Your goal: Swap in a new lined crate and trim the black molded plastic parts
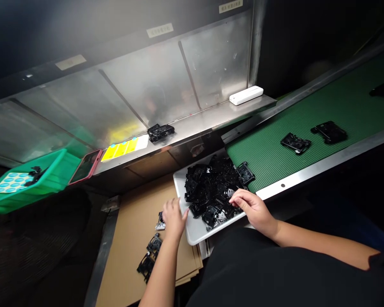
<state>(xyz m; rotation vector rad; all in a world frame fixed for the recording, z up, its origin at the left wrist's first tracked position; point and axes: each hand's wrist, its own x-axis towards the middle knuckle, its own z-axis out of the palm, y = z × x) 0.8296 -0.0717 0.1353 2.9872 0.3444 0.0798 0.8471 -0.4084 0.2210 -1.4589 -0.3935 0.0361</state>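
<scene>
My left hand [174, 218] is over the stacked cardboard sheets [132, 213], beside the left rim of a white tray [180, 194]. Its thumb stands apart from the fingers and no object shows in it. Close to its fingers lies a black plastic part with a silver piece [160, 223]. My right hand [254, 209] hovers above the right side of the tray, fingers and thumb pinched together; what they hold, if anything, is too small to make out. Under it is a heap of black moulded plastic parts [208, 183] filling much of the tray.
More black parts [150, 256] lie on the cardboard. A green conveyor belt [262, 153] carries several black parts, one at the tray's edge. The metal shelf [195, 121] holds a black part, yellow label sheets [121, 149], a phone [85, 166] and a white device [246, 95]. A green bin [56, 172] hangs left.
</scene>
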